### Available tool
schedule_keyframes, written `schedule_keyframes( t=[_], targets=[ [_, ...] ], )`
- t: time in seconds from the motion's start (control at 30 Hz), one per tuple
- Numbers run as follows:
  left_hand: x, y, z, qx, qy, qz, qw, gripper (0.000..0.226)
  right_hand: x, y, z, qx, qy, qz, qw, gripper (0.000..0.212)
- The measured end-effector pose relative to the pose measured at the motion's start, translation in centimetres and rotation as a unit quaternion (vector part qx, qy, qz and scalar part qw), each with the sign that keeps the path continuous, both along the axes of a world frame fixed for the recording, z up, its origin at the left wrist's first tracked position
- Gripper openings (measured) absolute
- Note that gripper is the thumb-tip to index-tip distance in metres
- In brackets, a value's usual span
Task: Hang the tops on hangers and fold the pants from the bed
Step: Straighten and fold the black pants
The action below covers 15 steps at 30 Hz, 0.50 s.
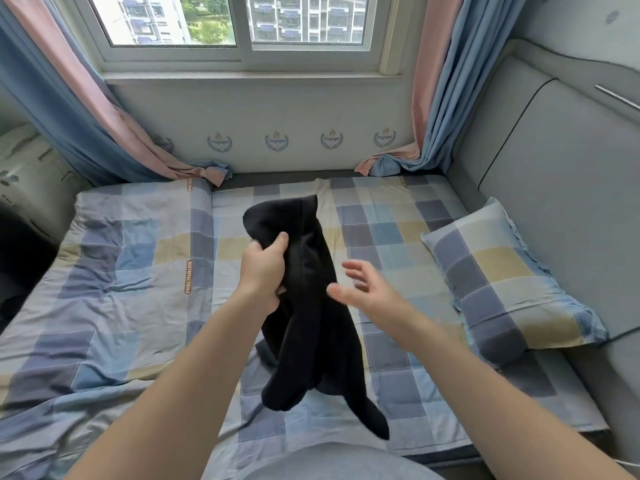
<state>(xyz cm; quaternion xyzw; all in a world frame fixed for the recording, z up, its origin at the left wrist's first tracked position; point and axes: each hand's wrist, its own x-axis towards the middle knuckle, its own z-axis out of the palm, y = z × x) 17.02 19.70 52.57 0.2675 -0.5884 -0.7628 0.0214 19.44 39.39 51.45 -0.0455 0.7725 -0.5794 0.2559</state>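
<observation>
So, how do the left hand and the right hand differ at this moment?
The left hand grips the black garment with curled fingers; the right hand holds nothing, its fingers spread and relaxed. The left hand shows its back to the camera; the right hand is turned sideways, thumb toward the garment. Both are bare and raised above the bed.

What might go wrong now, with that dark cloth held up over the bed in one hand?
1. Only the left hand grips the black fabric garment, near its top. The right hand is open beside it, so the garment might slip down onto the checked bed sheet.
2. The garment hangs bunched and twisted, so laying it flat for folding or hanging may go crookedly.
</observation>
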Motion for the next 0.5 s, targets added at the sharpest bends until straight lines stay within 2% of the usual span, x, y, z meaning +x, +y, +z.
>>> schedule_keyframes(
  t=[0.07,0.1,0.17,0.23,0.3,0.4,0.5],
  targets=[
    [-0.4,0.6,1.0,0.059,-0.006,0.024,0.998,0.009,1.1,-1.5,-1.7,-0.001,-0.033,0.008,0.999,0.093],
    [-0.6,0.9,1.4,0.084,-0.005,0.033,0.996,0.007,1.5,-2.3,-2.7,0.004,-0.017,0.006,1.000,0.089],
    [-0.8,1.5,1.9,0.117,-0.001,0.040,0.992,0.005,2.1,-3.3,-4.3,0.048,0.043,-0.021,0.998,0.069],
    [-0.9,1.7,2.1,0.129,0.002,0.045,0.991,0.007,1.9,-3.0,-4.4,0.110,0.080,-0.080,0.987,0.039],
    [-1.1,1.5,2.1,0.132,0.003,0.041,0.990,0.008,1.1,-1.8,-3.9,0.133,0.101,-0.110,0.980,0.007],
    [-1.2,0.7,1.7,0.132,0.008,-0.015,0.991,0.012,-0.5,-0.2,-2.5,0.130,0.093,-0.127,0.979,0.009],
    [-0.8,-0.1,0.7,0.053,0.000,-0.113,0.992,0.023,-2.0,0.5,-1.4,0.092,0.071,-0.159,0.980,0.016]
  ],
)
